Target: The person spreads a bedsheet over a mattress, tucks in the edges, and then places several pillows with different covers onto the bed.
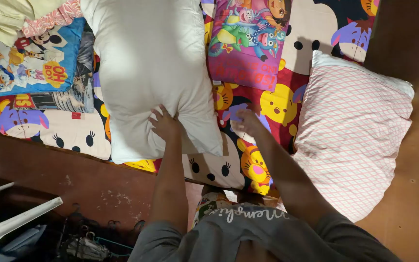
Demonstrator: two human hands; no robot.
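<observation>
Left hand [165, 123] lies flat, fingers spread, on the near edge of the plain white rectangular pillow [151, 73]; open palm pressing, not clenched. Right hand [247, 122] hovers open over the cartoon-print bedsheet [267, 104] just right of that pillow, holding nothing. Looks like the positioning step: pillow being set down on the mattress. Next move likely needs the right hand on the pillow's right edge to square it. Pillow sits left of centre, long axis running near-to-far, slightly tilted. Pink diamond-pattern pillow [352, 140] lies far right, untouched.
</observation>
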